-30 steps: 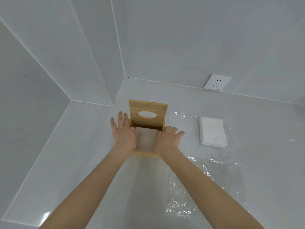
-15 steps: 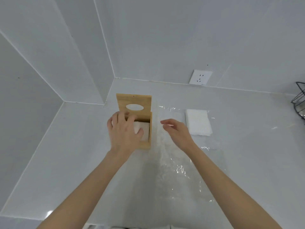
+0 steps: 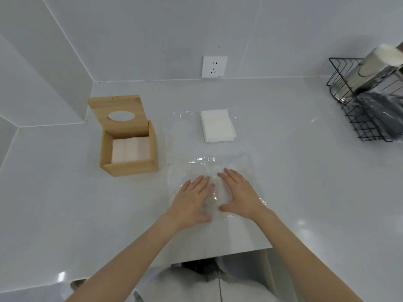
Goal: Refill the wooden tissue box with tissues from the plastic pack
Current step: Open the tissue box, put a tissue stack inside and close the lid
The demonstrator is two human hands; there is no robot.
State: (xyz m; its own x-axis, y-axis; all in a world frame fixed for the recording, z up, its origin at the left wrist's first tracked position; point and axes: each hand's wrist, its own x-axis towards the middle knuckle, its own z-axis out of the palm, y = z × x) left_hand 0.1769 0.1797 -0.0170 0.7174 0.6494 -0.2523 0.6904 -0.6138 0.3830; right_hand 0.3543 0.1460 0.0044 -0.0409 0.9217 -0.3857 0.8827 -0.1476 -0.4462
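Clear plastic wrap (image 3: 209, 168) lies spread flat on the white counter (image 3: 65, 192), and both hands rest on its near end with palms down. The left hand (image 3: 193, 198) and right hand (image 3: 238, 194) lie side by side, fingers spread and flat, gripping nothing. To the left, well apart from the hands, the wooden box (image 3: 128, 144) stands with its lid (image 3: 118, 113) tipped up and back, and a stack of tissues (image 3: 130, 150) already sits inside. A second stack of tissues (image 3: 218, 126) lies on the far part of the wrap, near the wall socket (image 3: 214, 66).

The step in hand looks like dealing with the empty wrap, either smoothing or gathering it. To do it well, the remaining stack should probably come off the film first, since pulling the wrap would likely drag or scatter those loose sheets. The film is thin and slippery, so a firm flat press while folding should keep it from springing back.
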